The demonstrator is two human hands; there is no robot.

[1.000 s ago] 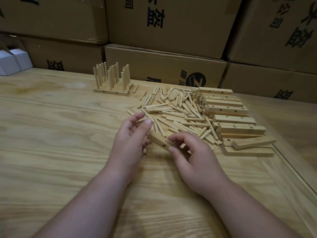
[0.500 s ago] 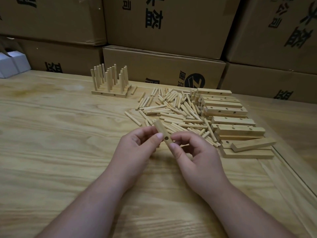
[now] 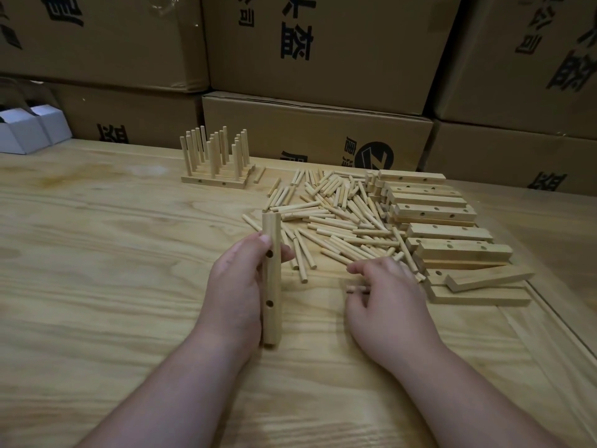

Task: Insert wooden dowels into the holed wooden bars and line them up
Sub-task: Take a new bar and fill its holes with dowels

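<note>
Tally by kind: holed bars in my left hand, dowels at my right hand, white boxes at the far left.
holed wooden bar, gripped by left hand: 1
dowel, pinched by right hand: 1
white boxes: 2
Total: 4

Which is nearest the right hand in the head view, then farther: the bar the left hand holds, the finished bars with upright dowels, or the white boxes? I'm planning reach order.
From the right hand:
1. Held bar, just to its left, gripped by the left hand.
2. Finished bars with upright dowels, farther back and left.
3. White boxes, far left by the table's back edge.
</note>
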